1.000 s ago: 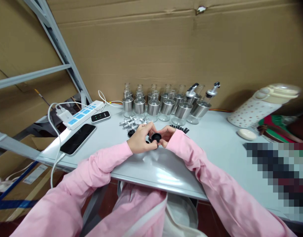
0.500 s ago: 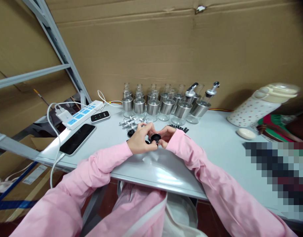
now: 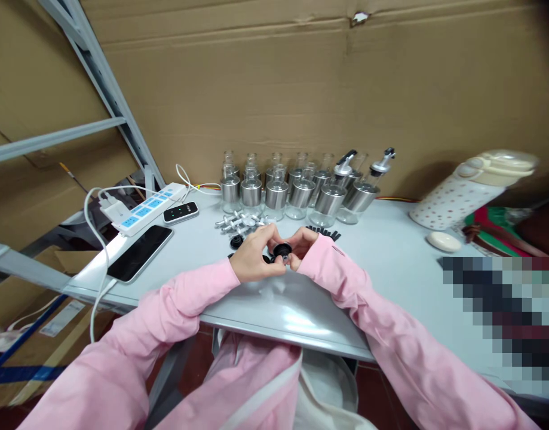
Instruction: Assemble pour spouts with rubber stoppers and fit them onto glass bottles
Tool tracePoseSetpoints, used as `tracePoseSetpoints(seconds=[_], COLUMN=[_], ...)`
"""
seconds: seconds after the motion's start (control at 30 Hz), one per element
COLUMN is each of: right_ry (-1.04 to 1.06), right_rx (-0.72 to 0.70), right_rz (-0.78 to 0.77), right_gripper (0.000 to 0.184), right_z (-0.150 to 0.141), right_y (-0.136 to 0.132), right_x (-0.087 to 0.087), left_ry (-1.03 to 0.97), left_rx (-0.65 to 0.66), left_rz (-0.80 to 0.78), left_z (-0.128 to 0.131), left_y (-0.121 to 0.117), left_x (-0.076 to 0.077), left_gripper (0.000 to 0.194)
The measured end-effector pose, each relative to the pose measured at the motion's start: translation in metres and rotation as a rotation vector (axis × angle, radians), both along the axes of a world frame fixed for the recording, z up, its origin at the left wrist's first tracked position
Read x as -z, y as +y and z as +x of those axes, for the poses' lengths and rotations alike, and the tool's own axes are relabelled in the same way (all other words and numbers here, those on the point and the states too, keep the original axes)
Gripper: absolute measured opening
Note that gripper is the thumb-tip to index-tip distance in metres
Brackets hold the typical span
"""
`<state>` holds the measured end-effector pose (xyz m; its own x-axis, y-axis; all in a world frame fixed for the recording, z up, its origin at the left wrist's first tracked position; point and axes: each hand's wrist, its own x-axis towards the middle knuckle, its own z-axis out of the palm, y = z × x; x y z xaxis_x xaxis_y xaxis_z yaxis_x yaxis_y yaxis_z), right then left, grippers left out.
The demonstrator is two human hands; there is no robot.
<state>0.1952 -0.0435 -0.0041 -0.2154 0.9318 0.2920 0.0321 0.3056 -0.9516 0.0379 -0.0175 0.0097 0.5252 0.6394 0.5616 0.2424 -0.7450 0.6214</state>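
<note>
Above the front middle of the table, my left hand and my right hand meet around a round black stopper. The fingers of both hands are closed on its sides, and a small metallic bit shows at its lower edge by the thumbs. Another black stopper lies beyond my left wrist, and more black pieces are partly covered by that hand. Just past my fingers is a pile of silver pourer spouts. Several short black strips lie in a row behind my right hand.
Several glass bottles with steel sleeves line the back; two at the right carry pourers. To the left are a phone, a small black device and a power strip. A dotted flask and a white oval object stand right.
</note>
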Motion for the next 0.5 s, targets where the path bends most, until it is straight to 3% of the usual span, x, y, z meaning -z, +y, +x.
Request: tracePoseSetpoints(seconds=[0.17, 0.5], right_ry=[0.000, 0.011], right_rx=[0.036, 0.065], right_rz=[0.030, 0.174], right_gripper=[0.037, 0.030], right_z=[0.0020, 0.0019], right_y=[0.0050, 0.0075], right_x=[-0.0003, -0.0054], left_ry=[-0.008, -0.058], left_rx=[-0.048, -0.032], left_rz=[0.183, 0.298], left_z=[-0.0011, -0.0040], left_y=[0.0016, 0.0077], left_x=[-0.0040, -0.0031], left_gripper=[0.019, 0.024])
